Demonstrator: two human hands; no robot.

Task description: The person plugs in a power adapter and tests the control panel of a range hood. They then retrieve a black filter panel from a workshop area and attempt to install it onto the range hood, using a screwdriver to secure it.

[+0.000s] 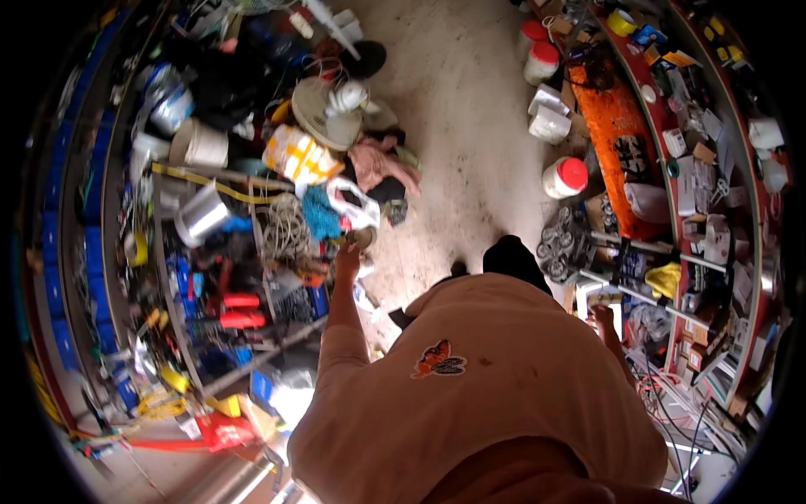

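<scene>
Landmark: the white plastic jug (357, 204) lay at the floor-side edge of a heap of clutter, and every place below is given from it.
Left hand: the left hand (347, 259) reached out just below the jug, over the edge of the heap; its fingers were too small and blurred to tell whether they were spread or closed on anything.
Nearest things: a small round brown object (364, 238) lay between the jug and the hand, a blue knitted cloth (319, 212) just left of the jug, and a coil of pale cord (285, 228) further left.
Right hand: the right hand (601, 317) was well to the right of the jug, at the edge of a white tray (588, 293) on the crowded shelf; its grip could not be made out.
Step in hand: it looked like a reach into the heap, with nothing lifted yet.
Next move: it would call for a clear grip on one item without dragging the cord or cloth along.
</scene>
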